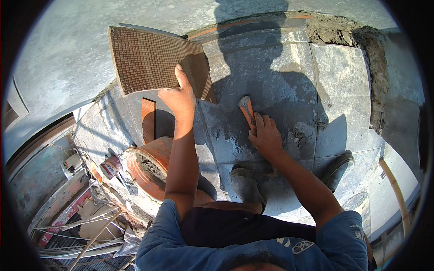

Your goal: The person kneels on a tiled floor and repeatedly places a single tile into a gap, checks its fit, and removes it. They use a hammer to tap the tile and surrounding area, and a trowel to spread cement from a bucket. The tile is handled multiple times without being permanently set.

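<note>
My left hand [180, 98] grips the lower edge of a large brown tile [149, 61], its thumb on the face with the raised grid pattern. The tile is tilted, with that gridded face turned toward me. My right hand [267, 135] is closed around a short orange hand tool with a grey, cement-smeared end [246, 108], held low over the grey tiled floor [230, 122]. The tool's exact kind is unclear. Between the tile and my left forearm, a narrow orange-brown tile strip [148, 121] lies on the floor.
An orange bucket [135, 165] with grey mortar stands by my left arm. Beyond it are a small can [110, 167], a power tool [72, 166] and scrap wood strips [86, 221]. Rough mortar [332, 30] borders the tiles at far right. My boots [246, 185] stand on the tiles.
</note>
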The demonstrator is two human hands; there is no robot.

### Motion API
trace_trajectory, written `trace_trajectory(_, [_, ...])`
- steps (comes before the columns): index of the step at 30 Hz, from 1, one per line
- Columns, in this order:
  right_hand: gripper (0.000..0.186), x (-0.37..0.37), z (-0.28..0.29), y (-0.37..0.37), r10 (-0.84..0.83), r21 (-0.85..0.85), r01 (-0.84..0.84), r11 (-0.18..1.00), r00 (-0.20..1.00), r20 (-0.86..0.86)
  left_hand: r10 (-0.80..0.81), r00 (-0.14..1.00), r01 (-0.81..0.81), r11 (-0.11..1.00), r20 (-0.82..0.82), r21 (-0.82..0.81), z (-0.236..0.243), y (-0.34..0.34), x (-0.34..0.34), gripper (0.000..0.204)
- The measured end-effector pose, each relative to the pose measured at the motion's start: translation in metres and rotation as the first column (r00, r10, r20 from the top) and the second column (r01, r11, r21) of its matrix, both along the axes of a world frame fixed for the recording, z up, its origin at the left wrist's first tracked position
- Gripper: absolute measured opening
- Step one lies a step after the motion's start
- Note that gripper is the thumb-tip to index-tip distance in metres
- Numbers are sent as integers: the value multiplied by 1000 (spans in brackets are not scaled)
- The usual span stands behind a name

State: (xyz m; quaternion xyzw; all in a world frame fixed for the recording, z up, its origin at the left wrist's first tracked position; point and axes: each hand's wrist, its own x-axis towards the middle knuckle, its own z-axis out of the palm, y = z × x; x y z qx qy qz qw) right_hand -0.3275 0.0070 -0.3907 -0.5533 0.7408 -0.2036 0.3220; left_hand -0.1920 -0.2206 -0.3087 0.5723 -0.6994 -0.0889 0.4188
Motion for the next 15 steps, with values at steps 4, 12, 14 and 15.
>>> trace_trajectory(4, [66,-1,2,-1,-2,51,-1,999,998,56,32,999,-30,995,-16,96,4,3,-2,25])
trace_trajectory(12, [65,-1,2,-1,3,67,-6,998,999,50,28,999,-25,990,-20,140,4,2,-1,27])
trace_trajectory(14, [65,0,2,-2,4,82,-8,997,999,45,27,999,-24,991,-26,129,5,3,-3,26])
trace_trajectory(15, [65,-1,2,-2,6,86,-10,996,999,43,27,999,-23,992,-30,123,6,3,-3,26])
